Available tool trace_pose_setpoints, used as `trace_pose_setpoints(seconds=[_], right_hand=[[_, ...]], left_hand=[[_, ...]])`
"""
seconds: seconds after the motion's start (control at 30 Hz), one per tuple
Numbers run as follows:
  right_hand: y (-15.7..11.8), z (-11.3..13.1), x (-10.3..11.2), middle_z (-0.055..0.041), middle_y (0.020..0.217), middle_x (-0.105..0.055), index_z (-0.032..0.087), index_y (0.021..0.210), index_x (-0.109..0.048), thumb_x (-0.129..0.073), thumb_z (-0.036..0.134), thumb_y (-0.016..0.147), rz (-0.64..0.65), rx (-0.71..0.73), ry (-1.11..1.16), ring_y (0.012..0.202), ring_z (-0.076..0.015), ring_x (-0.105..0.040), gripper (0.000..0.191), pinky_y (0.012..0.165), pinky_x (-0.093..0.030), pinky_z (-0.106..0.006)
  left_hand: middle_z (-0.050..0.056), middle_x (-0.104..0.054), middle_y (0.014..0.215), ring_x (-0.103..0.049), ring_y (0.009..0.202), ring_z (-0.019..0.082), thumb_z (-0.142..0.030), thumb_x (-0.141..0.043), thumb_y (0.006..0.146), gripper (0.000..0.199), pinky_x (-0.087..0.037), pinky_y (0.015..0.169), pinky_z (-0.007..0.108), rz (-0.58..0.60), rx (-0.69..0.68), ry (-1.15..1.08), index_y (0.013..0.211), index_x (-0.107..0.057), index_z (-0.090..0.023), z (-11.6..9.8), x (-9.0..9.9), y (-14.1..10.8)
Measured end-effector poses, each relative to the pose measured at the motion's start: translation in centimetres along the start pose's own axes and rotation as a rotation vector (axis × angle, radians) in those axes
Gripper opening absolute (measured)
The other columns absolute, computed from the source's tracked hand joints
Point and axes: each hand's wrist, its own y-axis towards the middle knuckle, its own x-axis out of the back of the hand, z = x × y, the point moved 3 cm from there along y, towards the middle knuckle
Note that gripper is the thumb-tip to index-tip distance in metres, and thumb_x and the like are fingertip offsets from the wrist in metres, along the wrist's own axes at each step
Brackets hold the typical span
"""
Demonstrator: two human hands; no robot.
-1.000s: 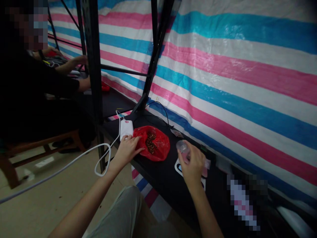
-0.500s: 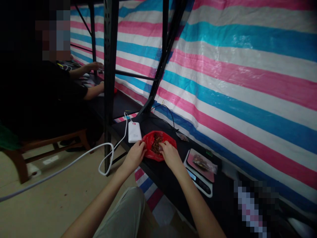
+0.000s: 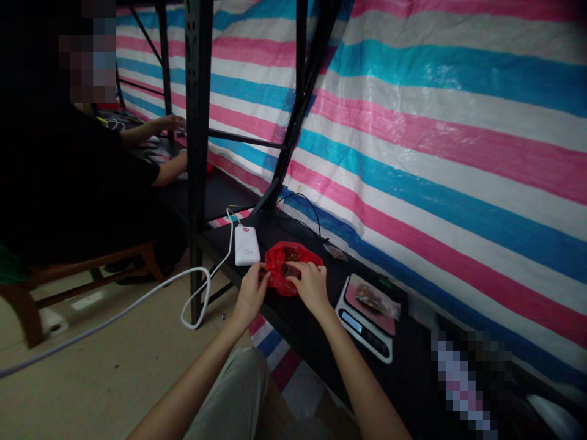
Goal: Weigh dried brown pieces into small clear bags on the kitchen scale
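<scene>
Using the red bag (image 3: 275, 255) as the landmark, the white device (image 3: 247, 247) lies just to its left on the bench (image 3: 302, 321), its cable end pointing away from you. Your left hand (image 3: 251, 292) is at the bag's left edge, thumb and fingers pinched on the plastic; the bag extends to the right from this grip. The bag itself is open at the top and shows no clear long axis. The brown pieces (image 3: 292, 253) inside are beyond and to the left of your right hand (image 3: 312, 286), which appears to be the nearer hand. That hand is over the bag's right part, fingers curled opposite the thumb; whether it grips anything cannot be told. Right of the bag, and apart from it, is the scale (image 3: 380, 350), carrying a clear packet (image 3: 375, 299).
</scene>
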Motion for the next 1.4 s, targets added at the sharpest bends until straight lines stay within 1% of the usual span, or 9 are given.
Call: trace_pose_setpoints(seconds=[0.3,0.47,0.63,0.73,0.87,1.03,1.13,1.27,1.4], right_hand=[[0.0,-1.2,-0.9,0.0024,0.096,-0.070,0.036,0.106,-0.062,-0.063,0.030,0.074,0.004,-0.183,0.269,0.089,-0.0175,-0.061,0.032,0.084,-0.034,-0.035],[-0.5,-2.6,-0.9,0.0020,0.102,-0.069,0.032,0.106,-0.062,-0.063,0.032,0.072,-0.127,-0.187,0.549,0.092,-0.0187,-0.062,0.033,0.091,-0.039,-0.038],[-1.8,-5.6,1.7,-0.0053,0.109,-0.066,0.023,0.110,-0.060,-0.062,0.037,0.072,-0.283,-0.186,0.769,0.095,-0.0218,-0.061,0.040,0.091,-0.042,-0.040],[-3.0,-8.5,4.4,-0.0086,0.110,-0.065,0.021,0.111,-0.059,-0.063,0.038,0.071,-0.381,-0.195,0.800,0.099,-0.0239,-0.060,0.044,0.090,-0.042,-0.042],[-5.5,-14.8,7.3,-0.0089,0.105,-0.066,0.022,0.111,-0.054,-0.065,0.038,0.069,-0.582,-0.315,0.850,0.099,-0.0233,-0.060,0.046,0.089,-0.043,-0.043],[-9.8,-23.1,8.0,-0.0094,0.102,-0.067,0.019,0.103,-0.055,-0.070,0.040,0.063,-0.832,-0.476,0.902,0.098,-0.0219,-0.062,0.048,0.090,-0.044,-0.041],[-11.9,-25.8,7.3,-0.0091,0.106,-0.066,0.020,0.106,-0.055,-0.067,0.045,0.063,-0.911,-0.610,0.918,0.101,-0.0225,-0.061,0.051,0.089,-0.045,-0.040],[-12.1,-26.5,6.5,-0.0095,0.105,-0.067,0.018,0.110,-0.055,-0.065,0.047,0.065,-0.864,-0.612,0.927,0.102,-0.0233,-0.060,0.054,0.087,-0.046,-0.039],[-11.2,-26.4,6.3,-0.0106,0.105,-0.067,0.017,0.112,-0.055,-0.062,0.047,0.069,-0.875,-0.562,0.958,0.102,-0.0231,-0.061,0.053,0.088,-0.045,-0.040]], left_hand=[[0.006,-0.061,0.091,-0.061,0.080,0.017,-0.027,-0.049,0.082,0.014,-0.048,0.076,0.031,-0.021,0.028,-0.082,0.089,-0.053,-0.017,0.0,0.0,0.4],[0.007,-0.057,0.097,-0.056,0.093,0.018,-0.024,-0.047,0.082,0.011,-0.046,0.084,0.034,0.007,-0.068,0.016,0.090,-0.052,-0.017,-0.8,0.6,1.2],[0.008,-0.052,0.106,-0.050,0.104,0.022,-0.020,-0.045,0.083,0.016,-0.039,0.094,0.040,-0.100,-0.187,0.265,0.098,-0.051,-0.019,-2.9,1.4,1.1],[0.009,-0.048,0.117,-0.044,0.113,0.023,-0.018,-0.044,0.084,0.019,-0.034,0.099,0.042,-0.155,-0.265,0.350,0.102,-0.050,-0.019,-5.2,0.5,0.3],[0.007,-0.049,0.118,-0.044,0.113,0.022,-0.019,-0.045,0.085,0.016,-0.034,0.098,0.039,0.104,-0.424,0.308,0.098,-0.054,-0.020,-8.8,-4.0,0.0],[0.011,-0.047,0.126,-0.039,0.120,0.023,-0.034,-0.060,0.077,0.047,-0.033,0.100,0.037,0.694,-0.680,0.108,0.120,-0.048,-0.019,-11.9,-13.8,1.1],[0.014,-0.049,0.127,-0.042,0.120,0.028,-0.041,-0.072,0.063,0.062,-0.035,0.098,0.039,0.964,-0.694,0.042,0.118,-0.055,-0.018,-11.9,-19.8,2.3],[0.011,-0.064,0.106,-0.057,0.100,0.028,-0.041,-0.079,0.050,0.064,-0.042,0.087,0.036,1.120,-0.649,0.074,0.107,-0.063,-0.017,-11.4,-25.1,3.1],[0.008,-0.067,0.099,-0.062,0.088,0.021,-0.041,-0.072,0.062,0.049,-0.045,0.075,0.026,1.121,-0.512,-0.035,0.104,-0.065,-0.017,-11.0,-26.4,2.7]])
